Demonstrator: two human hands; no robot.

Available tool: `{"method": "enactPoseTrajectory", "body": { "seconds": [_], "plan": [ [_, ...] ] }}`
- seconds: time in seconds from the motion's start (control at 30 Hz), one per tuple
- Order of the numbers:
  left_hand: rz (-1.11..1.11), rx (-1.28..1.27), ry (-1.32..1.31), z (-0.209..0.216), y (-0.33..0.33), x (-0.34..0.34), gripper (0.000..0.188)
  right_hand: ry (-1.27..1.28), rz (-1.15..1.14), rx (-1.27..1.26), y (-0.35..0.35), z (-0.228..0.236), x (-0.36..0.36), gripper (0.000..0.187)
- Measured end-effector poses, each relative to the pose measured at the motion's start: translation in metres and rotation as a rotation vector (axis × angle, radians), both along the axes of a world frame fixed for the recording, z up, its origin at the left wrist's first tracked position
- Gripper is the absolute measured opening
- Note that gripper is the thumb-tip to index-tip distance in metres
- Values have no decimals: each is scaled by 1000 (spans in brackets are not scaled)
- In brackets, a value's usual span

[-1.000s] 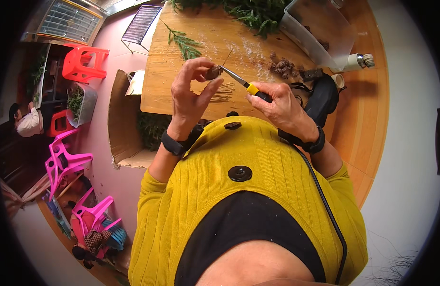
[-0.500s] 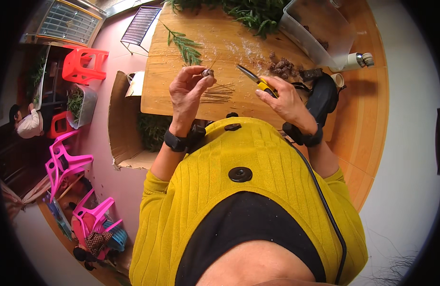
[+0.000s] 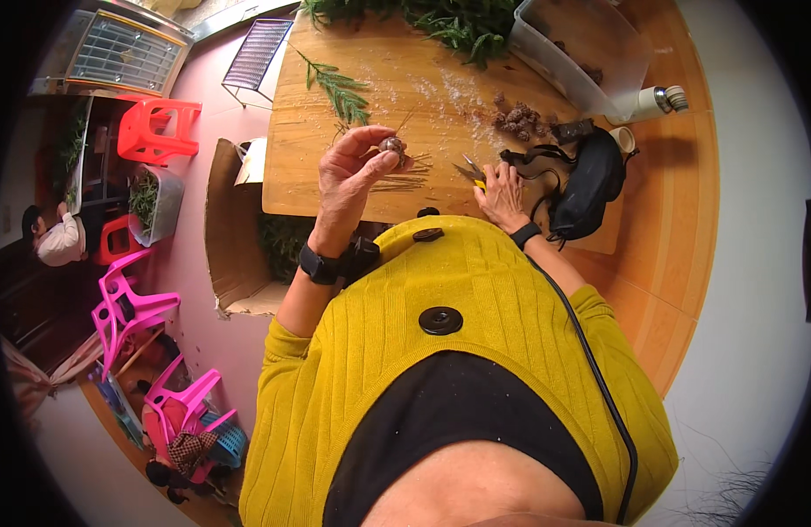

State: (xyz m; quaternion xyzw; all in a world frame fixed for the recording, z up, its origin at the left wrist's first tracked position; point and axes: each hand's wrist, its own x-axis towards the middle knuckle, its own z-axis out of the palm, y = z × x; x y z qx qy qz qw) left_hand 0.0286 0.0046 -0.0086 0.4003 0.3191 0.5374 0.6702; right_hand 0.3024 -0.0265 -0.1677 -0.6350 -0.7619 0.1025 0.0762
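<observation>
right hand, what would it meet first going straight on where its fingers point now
The right hand would probably meet the pile of brown, knobbly, cone-like clumps on the tan wooden table first, bar scattered white specks; depth is unclear.

Mustard ribbed knit top point(image 3: 362, 351) (large dark buttons point(image 3: 441, 321)); black undershirt point(image 3: 449, 395); black wrist straps point(image 3: 319, 264); black cable point(image 3: 633, 452).

- Wooden table point(image 3: 293, 169), bearing a heap of cones point(image 3: 518, 123)
- Left of the cones: white grit point(image 3: 465, 104), sprig point(image 3: 338, 91)
- Left and nearer: sticks point(image 3: 414, 182)
- Beyond them: greenery point(image 3: 463, 25), tub point(image 3: 548, 68)
- Right: bottle point(image 3: 644, 104), cup point(image 3: 624, 139), black bag point(image 3: 590, 189)
</observation>
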Motion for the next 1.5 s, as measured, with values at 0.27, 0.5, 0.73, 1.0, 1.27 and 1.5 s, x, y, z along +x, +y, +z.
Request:
{"method": "enactPoseTrajectory", "body": {
  "seconds": [0.27, 0.5, 0.73, 1.0, 1.27, 1.5],
  "plan": [
    [27, 44, 98, 5, 2, 3, 26, 27, 99, 237, 9, 22, -8, 36],
    [3, 60, 132, 8, -4, 9, 27, 1280, 83, -351, 52, 170, -51, 26],
    [-70, 77, 116, 18, -8, 17, 28, 1458, 143, -449, 42, 192, -62, 24],
    [-89, 85, 107, 20, 5, 15, 28, 1537, 131, -565, 55, 198, -59, 24],
    [-97, 321, 327, 36, 4, 20, 29, 1452, 58, -524, 46, 223, -59, 16],
    [-161, 243, 27, 46, -3, 20, 24, 1511, 134, -437, 32, 241, -59, 23]
  ]
}}
